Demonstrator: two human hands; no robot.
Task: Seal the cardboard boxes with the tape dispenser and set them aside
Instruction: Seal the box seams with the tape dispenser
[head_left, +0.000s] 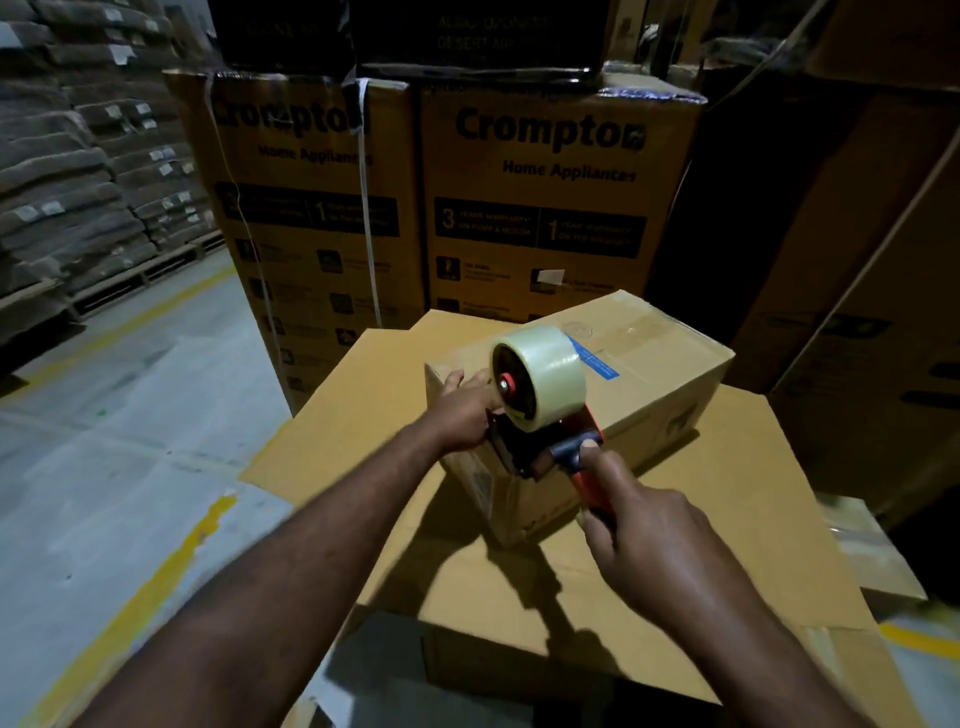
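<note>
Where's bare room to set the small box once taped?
Flat brown cardboard sheet is bare left and right of the small brown cardboard box. Grey concrete floor further left is open. Behind, tall printed Crompton cartons crowd close.

Probably a warehouse: stacked appliance cartons (550, 197), palletised sacks (78, 171), yellow floor lines (150, 587).

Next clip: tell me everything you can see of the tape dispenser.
The tape dispenser is a hand-held gun type with a red handle, a dark frame and a red hub. The hub carries a fat, nearly full roll of clear tape. The dispenser sits tilted on the near top edge of the small cardboard box, roll upward. The right hand grips the handle, thumb on the dark part above it. The left hand touches its front end; those fingers are hidden behind it.
</note>
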